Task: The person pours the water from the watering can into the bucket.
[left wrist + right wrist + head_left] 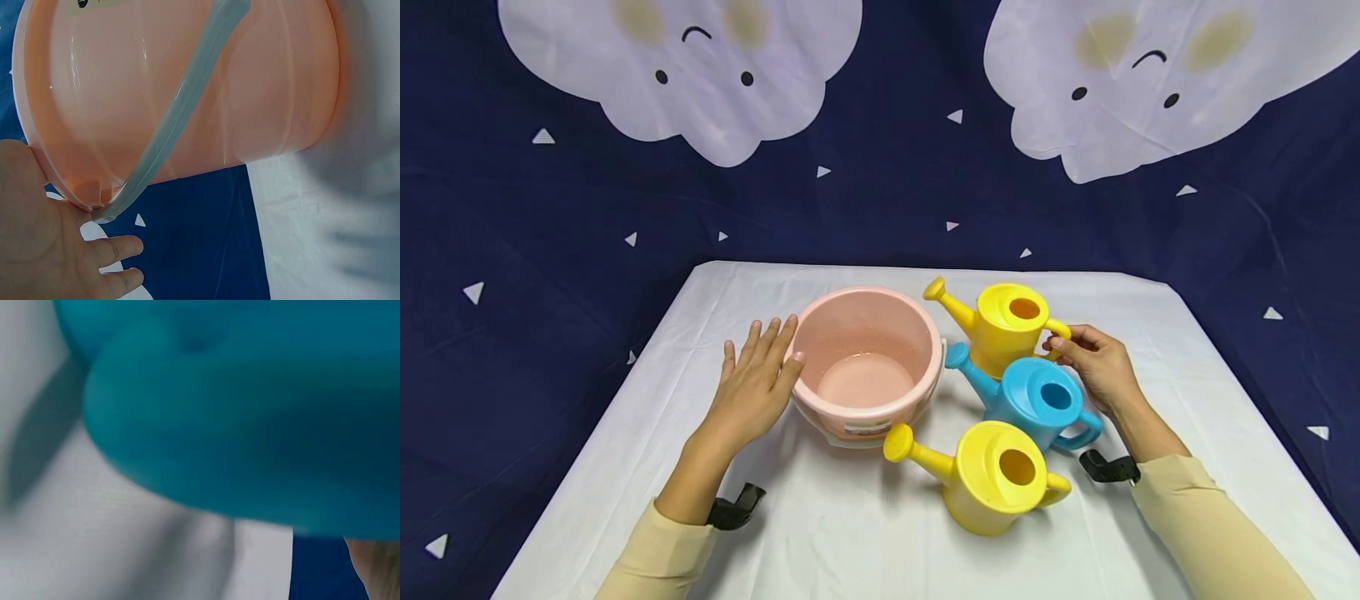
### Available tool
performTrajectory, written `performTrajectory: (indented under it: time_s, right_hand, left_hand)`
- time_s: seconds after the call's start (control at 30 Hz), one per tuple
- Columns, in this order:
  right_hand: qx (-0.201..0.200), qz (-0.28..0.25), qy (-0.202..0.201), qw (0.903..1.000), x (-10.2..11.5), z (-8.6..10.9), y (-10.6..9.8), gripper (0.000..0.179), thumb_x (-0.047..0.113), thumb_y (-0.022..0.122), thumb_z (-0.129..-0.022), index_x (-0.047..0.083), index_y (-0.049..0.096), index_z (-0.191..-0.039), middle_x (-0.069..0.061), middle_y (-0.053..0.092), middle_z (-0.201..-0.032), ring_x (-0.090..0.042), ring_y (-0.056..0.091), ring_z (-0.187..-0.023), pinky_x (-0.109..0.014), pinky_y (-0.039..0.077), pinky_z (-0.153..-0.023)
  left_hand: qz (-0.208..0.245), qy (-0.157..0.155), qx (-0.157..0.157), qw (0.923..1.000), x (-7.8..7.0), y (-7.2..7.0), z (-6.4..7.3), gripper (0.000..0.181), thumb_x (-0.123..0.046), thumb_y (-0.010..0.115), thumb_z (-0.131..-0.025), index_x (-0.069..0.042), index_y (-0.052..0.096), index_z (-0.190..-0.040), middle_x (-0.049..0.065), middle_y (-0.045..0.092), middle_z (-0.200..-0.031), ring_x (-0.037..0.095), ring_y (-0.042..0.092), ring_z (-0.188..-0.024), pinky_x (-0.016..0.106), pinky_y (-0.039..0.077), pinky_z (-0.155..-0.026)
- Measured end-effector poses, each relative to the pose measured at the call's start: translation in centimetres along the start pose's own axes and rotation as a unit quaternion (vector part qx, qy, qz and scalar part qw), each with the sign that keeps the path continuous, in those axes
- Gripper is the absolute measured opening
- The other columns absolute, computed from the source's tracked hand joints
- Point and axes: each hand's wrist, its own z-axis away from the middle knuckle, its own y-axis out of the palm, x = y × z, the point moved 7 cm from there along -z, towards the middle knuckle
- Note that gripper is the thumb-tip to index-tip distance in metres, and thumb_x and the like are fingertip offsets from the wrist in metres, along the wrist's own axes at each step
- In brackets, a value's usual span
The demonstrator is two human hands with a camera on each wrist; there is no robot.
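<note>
A pink bucket [880, 412] stands left of the table's middle, its inner bottom visible. My left hand [756, 383] rests against its left rim with the fingers straight. The left wrist view shows the bucket's grey handle [181, 106] hanging along its side. At the far right, a yellow watering can [996, 346] has its handle pinched by my right hand [1097, 367]. A blue watering can [1026, 408] stands just in front of it, and a second yellow watering can [981, 496] is nearest me. All spouts point left toward the bucket. Blue plastic [219, 437] fills most of the right wrist view.
A white cloth [835, 533] covers the table. Behind it hangs a dark blue backdrop [880, 200] with clouds and small white triangles. Black wrist straps [733, 508] sit on both forearms.
</note>
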Motion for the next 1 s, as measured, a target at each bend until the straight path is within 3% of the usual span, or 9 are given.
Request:
performTrajectory:
  time_s: [0.5, 0.7, 1.0]
  right_hand:
    - [0.001, -0.013, 0.015, 0.9998, -1.3, 0.3, -0.3, 0.039, 0.025, 0.073, -0.081, 0.003, 0.061, -0.111, 0.009, 0.071, -0.085, -0.004, 0.068, -0.079, -0.016, 0.056, -0.069]
    - [0.003, -0.033, 0.009, 0.9994, -1.7, 0.5, -0.2, 0.026, 0.020, 0.073, -0.082, 0.008, 0.064, -0.103, 0.008, 0.071, -0.085, -0.003, 0.068, -0.080, -0.017, 0.056, -0.069]
    - [-0.003, -0.002, 0.019, 0.9998, -1.8, 0.8, 0.1, 0.030, 0.023, 0.072, -0.082, 0.008, 0.063, -0.106, 0.012, 0.070, -0.086, -0.001, 0.068, -0.080, -0.016, 0.056, -0.070]
  left_hand:
    - [0.004, 0.003, -0.006, 1.0000, 0.0, -0.1, 0.0, 0.059, -0.054, 0.018, -0.100, -0.030, 0.009, -0.152, 0.012, 0.015, -0.159, 0.032, -0.001, -0.149, 0.061, -0.008, -0.115]
    - [0.004, 0.003, -0.005, 1.0000, 0.0, -0.1, 0.0, 0.059, -0.054, 0.019, -0.100, -0.029, 0.009, -0.152, 0.012, 0.014, -0.159, 0.032, -0.001, -0.149, 0.061, -0.009, -0.115]
    - [0.004, 0.005, -0.003, 1.0000, -0.1, -0.1, 0.0, 0.059, -0.054, 0.018, -0.100, -0.029, 0.008, -0.152, 0.012, 0.014, -0.159, 0.032, -0.001, -0.149, 0.061, -0.008, -0.114]
